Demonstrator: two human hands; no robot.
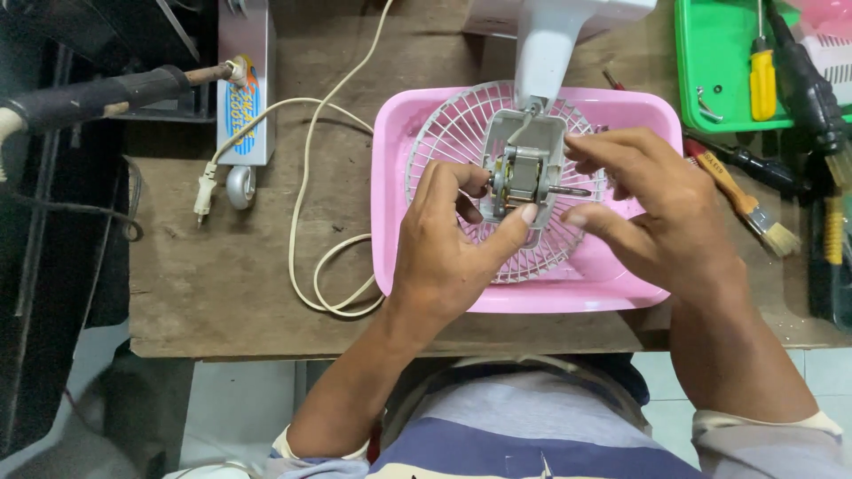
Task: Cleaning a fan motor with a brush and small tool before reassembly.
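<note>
Two hands: left hand point(453, 244) pinched the motor point(519, 177); right hand point(643, 200) fingers curled by the shaft point(568, 191)
Risk: motor might slip into the grille point(444, 133), since its grip looked light
Cord point(311, 177): loose, could snag

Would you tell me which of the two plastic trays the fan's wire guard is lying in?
The pink tray under both hands; the green tray at top right holds a yellow-handled screwdriver.

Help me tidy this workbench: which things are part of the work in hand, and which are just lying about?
In hand:
left hand
right hand
small metal fan motor
white wire fan grille
pink plastic tray

Lying about:
yellow-handled screwdriver
green plastic tray
wooden-handled paintbrush
cream power cord
</note>
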